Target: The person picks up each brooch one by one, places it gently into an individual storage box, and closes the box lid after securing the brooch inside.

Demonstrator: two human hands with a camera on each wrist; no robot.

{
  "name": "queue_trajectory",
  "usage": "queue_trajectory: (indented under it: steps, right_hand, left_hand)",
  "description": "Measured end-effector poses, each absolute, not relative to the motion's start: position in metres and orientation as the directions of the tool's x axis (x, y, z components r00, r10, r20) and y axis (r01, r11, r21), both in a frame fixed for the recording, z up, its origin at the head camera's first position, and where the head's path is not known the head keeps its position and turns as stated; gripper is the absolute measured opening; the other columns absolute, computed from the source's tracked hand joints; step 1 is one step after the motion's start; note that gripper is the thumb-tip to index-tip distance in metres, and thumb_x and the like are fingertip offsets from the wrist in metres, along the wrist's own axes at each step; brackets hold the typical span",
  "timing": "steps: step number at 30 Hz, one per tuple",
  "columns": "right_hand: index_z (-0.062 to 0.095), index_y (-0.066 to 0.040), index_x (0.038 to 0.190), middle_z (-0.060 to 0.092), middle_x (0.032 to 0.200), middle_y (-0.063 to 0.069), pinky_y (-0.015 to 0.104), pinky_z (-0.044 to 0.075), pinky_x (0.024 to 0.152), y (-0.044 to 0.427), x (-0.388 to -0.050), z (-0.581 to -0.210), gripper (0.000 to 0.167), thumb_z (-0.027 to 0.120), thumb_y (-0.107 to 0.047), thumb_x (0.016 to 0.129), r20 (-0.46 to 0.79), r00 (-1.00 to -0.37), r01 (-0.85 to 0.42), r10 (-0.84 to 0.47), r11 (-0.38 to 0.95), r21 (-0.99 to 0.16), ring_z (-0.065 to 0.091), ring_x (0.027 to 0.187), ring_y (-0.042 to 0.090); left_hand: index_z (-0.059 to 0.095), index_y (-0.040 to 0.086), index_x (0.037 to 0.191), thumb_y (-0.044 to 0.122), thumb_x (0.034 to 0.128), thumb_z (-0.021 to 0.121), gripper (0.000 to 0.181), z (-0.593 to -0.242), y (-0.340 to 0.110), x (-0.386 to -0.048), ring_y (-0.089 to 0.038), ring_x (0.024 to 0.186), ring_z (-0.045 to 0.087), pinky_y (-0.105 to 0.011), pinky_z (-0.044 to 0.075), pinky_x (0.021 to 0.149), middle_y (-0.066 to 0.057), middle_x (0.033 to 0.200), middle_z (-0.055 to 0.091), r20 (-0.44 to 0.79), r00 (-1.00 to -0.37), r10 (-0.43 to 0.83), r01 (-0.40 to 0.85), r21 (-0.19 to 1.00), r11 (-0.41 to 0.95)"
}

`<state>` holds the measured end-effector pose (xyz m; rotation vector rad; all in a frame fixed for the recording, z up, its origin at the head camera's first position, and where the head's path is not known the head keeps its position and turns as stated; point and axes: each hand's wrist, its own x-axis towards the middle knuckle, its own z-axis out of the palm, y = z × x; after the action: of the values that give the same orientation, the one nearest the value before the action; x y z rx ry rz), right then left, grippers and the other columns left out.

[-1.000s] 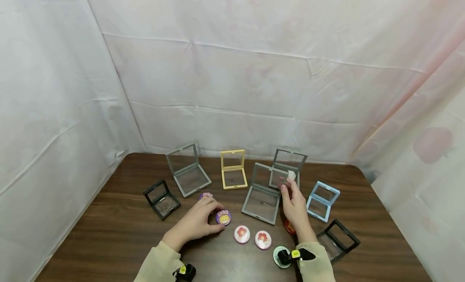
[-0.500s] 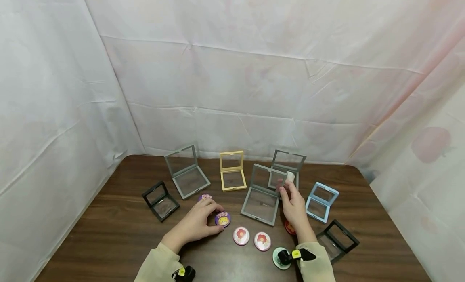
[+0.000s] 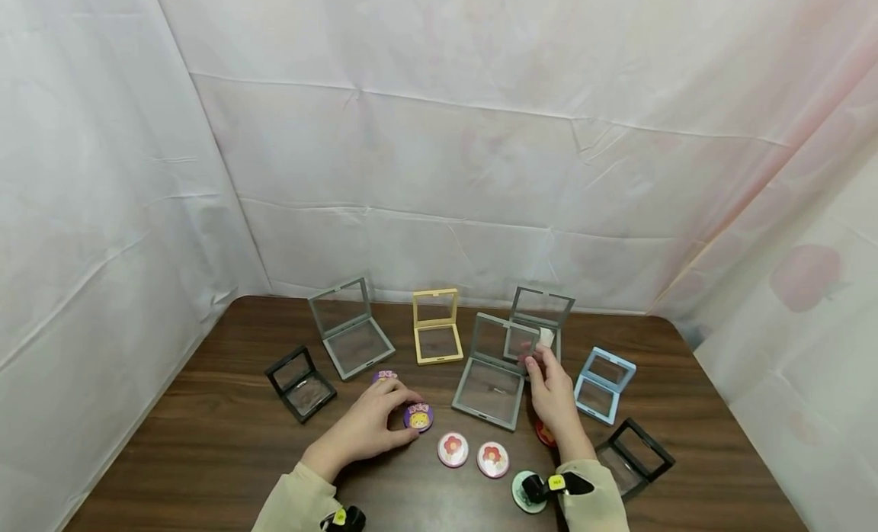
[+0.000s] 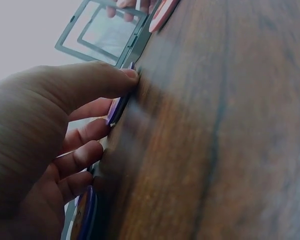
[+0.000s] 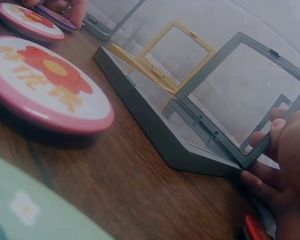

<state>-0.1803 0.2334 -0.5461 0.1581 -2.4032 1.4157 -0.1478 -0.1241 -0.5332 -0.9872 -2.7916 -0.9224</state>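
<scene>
Right hand pinches the grey frame by its lid edge. Left of it, past a narrow gap, left hand pinches a purple badge.

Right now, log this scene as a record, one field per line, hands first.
left hand: pinches the purple round badge with yellow cartoon face
right hand: holds the raised lid of the grey square frame with clear panels
other badges: second purple round badge, partly hidden; two white round badges with red flowers; pale green round badge; red round badge
other frames: two grey, one yellow, one light blue, two black
frame state: all open
surface: dark brown wood-grain table
</scene>
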Motion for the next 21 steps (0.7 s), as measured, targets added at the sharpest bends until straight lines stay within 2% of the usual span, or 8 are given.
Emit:
queue_trajectory:
  steps: [6,11,15,21]
  right_hand:
    - [0.063,0.003,0.138,0.077,0.116,0.016,0.025,0.060,0.083,0.2329,-0.1799,-0.5480,0.028,0.055,-0.010,0.115,0.393,-0.917,-0.306,0.070,0.511,-0.803,0.074,0.109,0.036]
    - [0.064,0.003,0.137,0.077,0.114,0.017,0.025,0.059,0.082,0.2343,-0.1817,-0.5496,0.026,0.056,-0.008,0.115,0.417,-0.907,-0.328,0.063,0.517,-0.791,0.074,0.107,0.036]
    - [0.064,0.002,0.137,0.077,0.114,0.015,0.026,0.060,0.082,0.2333,-0.1825,-0.5482,0.026,0.055,-0.010,0.115,0.408,-0.911,-0.320,0.059,0.521,-0.791,0.074,0.107,0.035]
    - [0.065,0.000,0.137,0.077,0.112,0.014,0.026,0.060,0.082,0.2313,-0.1818,-0.5469,0.027,0.055,-0.011,0.115,0.398,-0.916,-0.316,0.051,0.520,-0.793,0.074,0.106,0.033]
  left_hand:
    - [0.075,0.020,0.139,0.023,0.0932,0.088,0.047,-0.5318,-0.1275,-0.1465,-0.015,0.116,0.057,-0.050,0.050,0.104,0.006,0.121,0.062,0.183,-0.798,0.574,0.574,0.521,0.632]
    - [0.073,0.017,0.141,0.021,0.0906,0.088,0.053,-0.5304,-0.1267,-0.1473,-0.016,0.118,0.057,-0.051,0.050,0.105,0.004,0.121,0.063,0.174,-0.797,0.579,0.571,0.530,0.627]
    - [0.072,0.014,0.141,0.025,0.0895,0.090,0.055,-0.5289,-0.1246,-0.1467,-0.016,0.118,0.059,-0.053,0.050,0.106,0.004,0.120,0.064,0.178,-0.804,0.568,0.566,0.525,0.636]
    - [0.075,0.013,0.135,0.028,0.0923,0.090,0.047,-0.5278,-0.1209,-0.1457,-0.018,0.114,0.063,-0.055,0.052,0.100,0.004,0.116,0.066,0.228,-0.798,0.558,0.589,0.495,0.639]
